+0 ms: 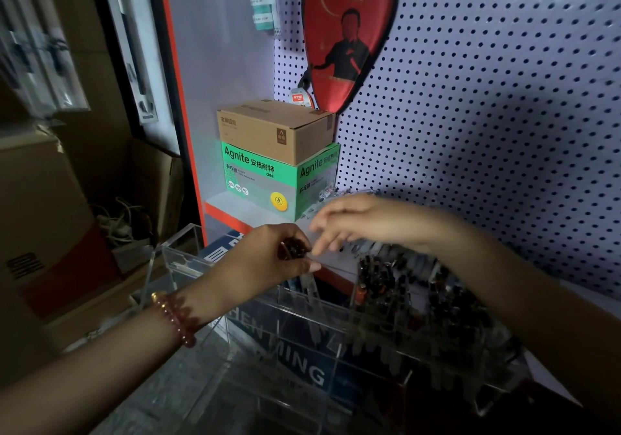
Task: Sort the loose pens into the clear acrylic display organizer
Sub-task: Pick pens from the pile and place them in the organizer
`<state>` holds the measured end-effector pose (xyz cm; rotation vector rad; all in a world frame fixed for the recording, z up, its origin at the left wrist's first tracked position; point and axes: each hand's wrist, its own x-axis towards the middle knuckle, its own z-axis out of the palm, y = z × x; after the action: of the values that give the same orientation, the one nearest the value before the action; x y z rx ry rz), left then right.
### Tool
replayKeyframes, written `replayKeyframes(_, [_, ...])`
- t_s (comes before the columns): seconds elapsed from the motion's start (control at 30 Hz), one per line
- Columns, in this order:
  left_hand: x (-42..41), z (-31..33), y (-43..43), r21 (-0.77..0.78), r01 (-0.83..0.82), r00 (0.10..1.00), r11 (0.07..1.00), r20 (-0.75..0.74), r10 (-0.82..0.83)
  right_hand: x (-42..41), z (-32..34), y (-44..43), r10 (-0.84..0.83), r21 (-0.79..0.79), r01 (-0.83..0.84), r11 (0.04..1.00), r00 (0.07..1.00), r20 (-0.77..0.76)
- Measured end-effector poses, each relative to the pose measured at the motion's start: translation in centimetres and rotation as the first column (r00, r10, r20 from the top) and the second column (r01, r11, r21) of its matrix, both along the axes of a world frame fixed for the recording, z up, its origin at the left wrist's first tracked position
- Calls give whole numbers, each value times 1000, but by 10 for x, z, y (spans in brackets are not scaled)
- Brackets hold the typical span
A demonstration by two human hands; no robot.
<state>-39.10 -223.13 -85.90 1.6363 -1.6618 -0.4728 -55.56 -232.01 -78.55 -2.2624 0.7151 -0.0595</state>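
The clear acrylic organizer [255, 303] stands low in the middle, split into compartments. My left hand [268, 260] grips a bunch of dark-capped pens [294, 249] upright over a left-middle compartment, their clear barrels reaching down into it. My right hand [356, 223] hovers just right of it, fingers spread and relaxed, holding nothing. The right-hand compartments hold several dark and red-capped pens [386, 283]. Loose pens [393, 249] lie on the shelf behind the organizer, partly hidden by my right forearm.
A brown carton [275, 128] sits on a green Agnite box [265, 179] at the shelf's back left. A red racket cover [346, 31] hangs on the pegboard [487, 98]. Cardboard boxes [40, 199] fill the left side.
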Motion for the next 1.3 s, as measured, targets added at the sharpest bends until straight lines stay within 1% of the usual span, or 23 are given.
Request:
replayKeyframes(0.07, [0,-2,0,-13,22,1000,1000,20,-21,-8,10,-13,-76,-90,82,993,994,75])
replayKeyframes(0.13, [0,-1,0,-23,45,997,999,56,-43,-20,13,-32,-124,-242,159,957,980,154])
replayKeyframes(0.2, [0,0,0,-35,61,994,998,94,-58,-31,8,-52,-151,-375,202,905,976,160])
replayKeyframes(0.23, [0,0,1,-46,67,993,997,102,-62,-36,3,-61,-167,-399,207,893,977,132])
replayKeyframes(0.3, [0,1,1,-75,76,992,994,110,-68,-48,-13,-78,-183,-394,185,900,982,42])
replayKeyframes(0.37, [1,1,0,-87,82,993,993,87,-74,-57,-30,-90,-155,-389,129,912,987,-35])
replayKeyframes(0.5, [6,-3,-4,-52,112,994,992,17,-111,-61,-52,-101,-143,-454,69,889,981,-131])
replayKeyframes(0.67, [7,-5,-5,-51,139,990,989,46,-137,-61,-71,-102,-139,-548,37,835,979,-146])
replayKeyframes(0.73, [6,-3,-4,-72,139,990,988,41,-136,-59,-73,-99,-155,-623,28,781,976,-151])
replayKeyframes(0.83, [3,1,-2,-102,95,995,990,36,-92,-56,-74,-96,-161,-705,-4,710,973,-167])
replayKeyframes(1.07, [-2,10,0,-206,-2,999,978,41,11,-55,-70,-91,-131,-725,-76,685,966,-224])
replayKeyframes(1.13, [-3,13,1,-228,-35,998,973,37,44,-56,-70,-95,-118,-761,-97,641,968,-223])
replayKeyframes(1.2, [-4,16,1,-241,-52,998,969,26,60,-57,-65,-97,-93,-801,-94,591,978,-184])
replayKeyframes(1.23, [-5,17,2,-250,-58,998,966,18,64,-58,-60,-98,-79,-809,-51,585,990,-120])
replayKeyframes(1.3, [-7,21,2,-276,-64,998,959,-5,65,-58,-47,-95,-44,-792,103,602,994,96])
